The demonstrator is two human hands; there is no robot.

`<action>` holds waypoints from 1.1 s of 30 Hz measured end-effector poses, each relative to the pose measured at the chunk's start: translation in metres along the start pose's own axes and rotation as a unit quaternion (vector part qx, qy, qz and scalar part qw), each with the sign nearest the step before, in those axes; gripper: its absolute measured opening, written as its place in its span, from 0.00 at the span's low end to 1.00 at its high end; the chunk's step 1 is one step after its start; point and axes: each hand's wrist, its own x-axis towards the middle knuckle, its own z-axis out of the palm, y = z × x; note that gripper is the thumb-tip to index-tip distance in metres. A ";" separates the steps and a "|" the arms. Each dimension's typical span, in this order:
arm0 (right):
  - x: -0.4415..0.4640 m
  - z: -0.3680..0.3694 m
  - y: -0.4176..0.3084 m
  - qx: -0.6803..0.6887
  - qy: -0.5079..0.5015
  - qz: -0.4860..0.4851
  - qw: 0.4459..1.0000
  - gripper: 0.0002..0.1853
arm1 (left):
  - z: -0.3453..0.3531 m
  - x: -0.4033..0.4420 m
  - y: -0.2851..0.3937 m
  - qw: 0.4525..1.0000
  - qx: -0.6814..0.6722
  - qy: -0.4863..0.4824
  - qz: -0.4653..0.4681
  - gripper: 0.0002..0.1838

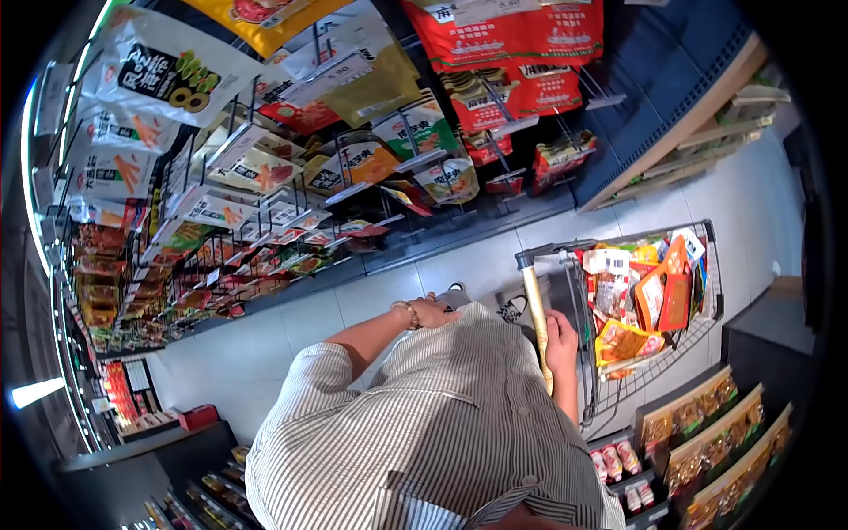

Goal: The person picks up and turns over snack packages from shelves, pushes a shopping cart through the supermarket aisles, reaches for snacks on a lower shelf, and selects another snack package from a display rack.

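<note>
My right hand (559,343) is wrapped round the pale yellow handle (536,309) of a shopping cart. My left hand (430,313), with a beaded bracelet at its wrist, lies against the front of my striped shirt (424,397). Its fingers look stretched out, and I see nothing in them. The wire cart (720,296) stands to my right. Inside it is a heap of packaged snacks, among them a yellow bag (625,343) and an orange-red pack (676,300).
Hooks on a tall rack (415,243) carry many snack bags, including red bags (512,35) and a white bag (168,71). Wooden-edged shelves (715,433) with packaged goods stand at lower right. Another display (132,450) is at lower left. Pale tiles (309,322) cover the floor.
</note>
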 end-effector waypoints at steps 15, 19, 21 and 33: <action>0.013 -0.008 -0.014 -0.094 0.002 -0.071 0.993 0.15 | -0.002 -0.022 0.012 0.976 0.051 0.189 0.092 0.27; 0.016 -0.005 -0.029 -0.079 0.012 -0.124 0.989 0.16 | -0.050 -0.095 0.053 0.882 -0.094 0.338 0.314 0.20; 0.015 0.003 -0.046 -0.067 0.025 -0.149 0.986 0.16 | -0.084 -0.147 0.082 0.819 -0.103 0.396 0.401 0.13; 0.027 0.024 -0.056 -0.139 0.025 -0.110 0.984 0.21 | -0.119 -0.361 0.207 0.383 -0.252 0.222 0.860 0.18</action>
